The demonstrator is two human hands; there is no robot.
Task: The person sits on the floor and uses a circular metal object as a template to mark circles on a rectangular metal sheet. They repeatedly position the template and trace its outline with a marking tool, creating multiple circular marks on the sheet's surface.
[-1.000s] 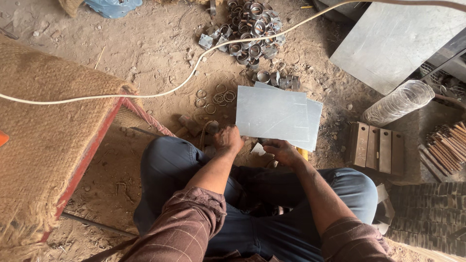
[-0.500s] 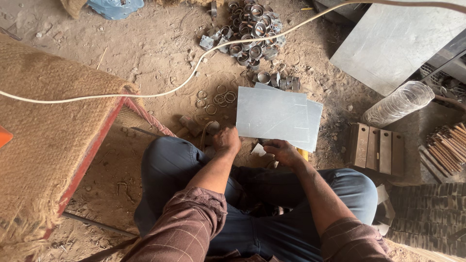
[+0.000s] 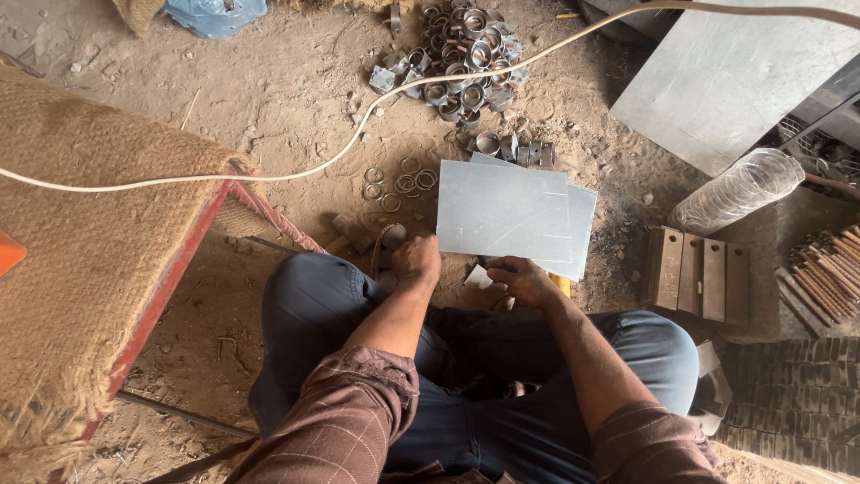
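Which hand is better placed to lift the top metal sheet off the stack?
Left, probably. The left hand already grips the near left corner of the flat grey metal sheet. The right hand sits at the near edge, over a yellow-handled tool.

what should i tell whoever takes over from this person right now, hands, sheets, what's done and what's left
Left hand: closed on the lower left corner of the flat grey rectangular metal sheets.
Right hand: gripping the lower edge of the same sheets, beside a small pale offcut; a yellow tool handle shows just behind it.
Sheets: at least two stacked, held over the dirt floor in front of the crossed legs.
Nearby: thin wire rings left of the sheets, a pile of short metal pipe clamps beyond, a larger grey metal plate upper right.
Done: clamps and rings already lie on the floor.
Left: the sheets look whole; no cut is visible.
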